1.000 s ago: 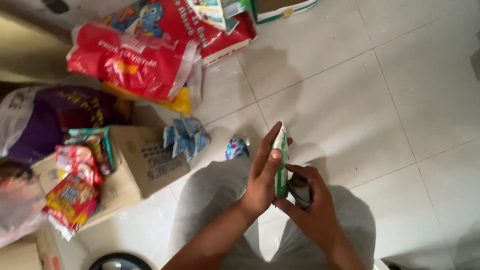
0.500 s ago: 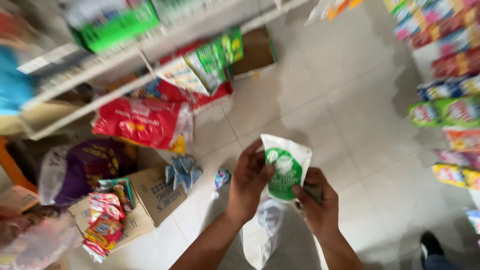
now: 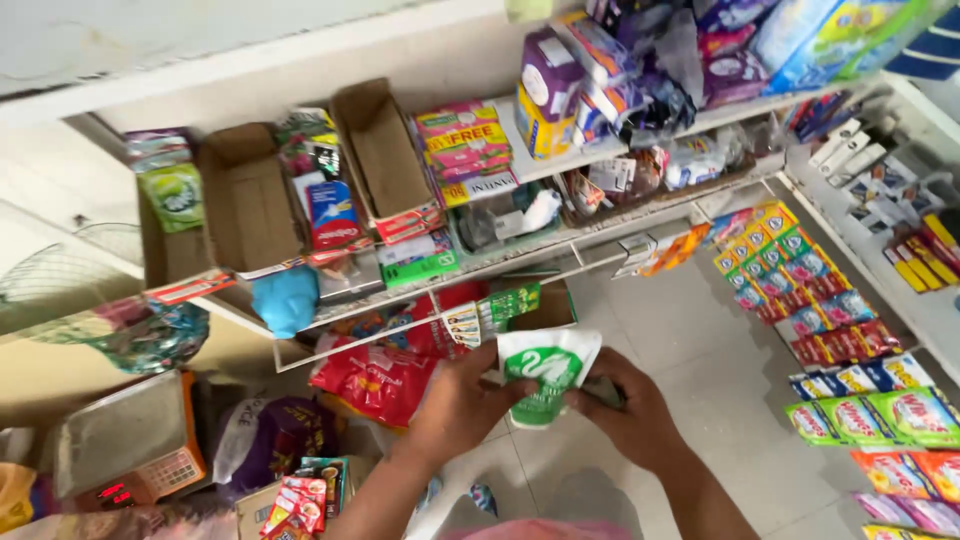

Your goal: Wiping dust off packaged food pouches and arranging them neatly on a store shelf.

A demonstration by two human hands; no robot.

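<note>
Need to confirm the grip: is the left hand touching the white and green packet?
Touching. The head view shows the left hand with its thumb pressed on the white and green packet; the right hand pinches its other edge.

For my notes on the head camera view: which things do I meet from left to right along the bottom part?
Weighing scale → purple bag → left hand → white-and-green packet → right hand → hanging green sachets.
</note>
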